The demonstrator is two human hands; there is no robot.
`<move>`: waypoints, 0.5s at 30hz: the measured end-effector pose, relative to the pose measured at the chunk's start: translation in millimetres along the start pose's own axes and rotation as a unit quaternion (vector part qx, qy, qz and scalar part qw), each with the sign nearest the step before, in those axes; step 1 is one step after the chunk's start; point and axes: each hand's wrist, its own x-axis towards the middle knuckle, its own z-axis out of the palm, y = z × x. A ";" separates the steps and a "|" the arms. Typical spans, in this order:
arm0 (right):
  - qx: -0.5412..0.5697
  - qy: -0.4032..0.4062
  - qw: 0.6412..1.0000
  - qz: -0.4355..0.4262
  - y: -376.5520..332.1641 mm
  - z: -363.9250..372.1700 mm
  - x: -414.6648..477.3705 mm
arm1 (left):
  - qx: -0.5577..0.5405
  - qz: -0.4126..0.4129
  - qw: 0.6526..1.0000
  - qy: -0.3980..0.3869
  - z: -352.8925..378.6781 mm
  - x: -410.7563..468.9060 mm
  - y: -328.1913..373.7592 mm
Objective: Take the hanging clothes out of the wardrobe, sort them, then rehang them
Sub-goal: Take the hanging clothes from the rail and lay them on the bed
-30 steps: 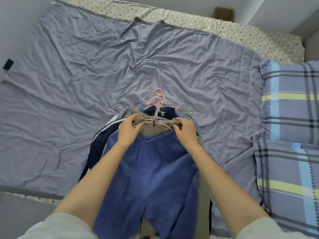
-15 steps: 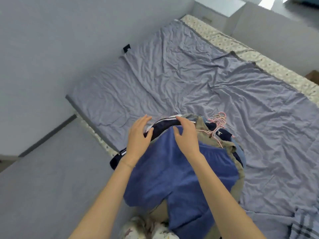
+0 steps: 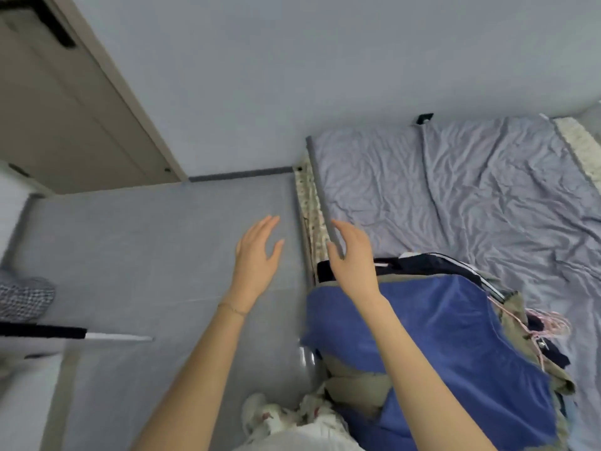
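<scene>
Left hand (image 3: 257, 255): fingers (image 3: 268, 224) straight, spread, holding nothing, mid-frame over smooth grey floor (image 3: 146, 255). Right hand (image 3: 353, 258): loose, empty, hovering at bed (image 3: 309, 196) edge above clothes pile (image 3: 357, 385).

Pile lies lower right of frame. Soft blue shorts (image 3: 439, 336) lie on top, khaki and dark striped cloth under, thin pink hangers (image 3: 546, 323) bunched at right end. Sheet (image 3: 471, 190) thin, creased.

My guess for sorting: lift one hanger by hook, free tangled hooks first, group by type. Door (image 3: 65, 109) upper left.

soft daylight, motion blur, wide-angle warp
</scene>
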 end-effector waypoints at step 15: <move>-0.004 -0.278 0.917 -0.288 -293.0 267.8 -109.3 | 0.057 -0.200 0.936 0.286 -295.6 -215.7 -220.3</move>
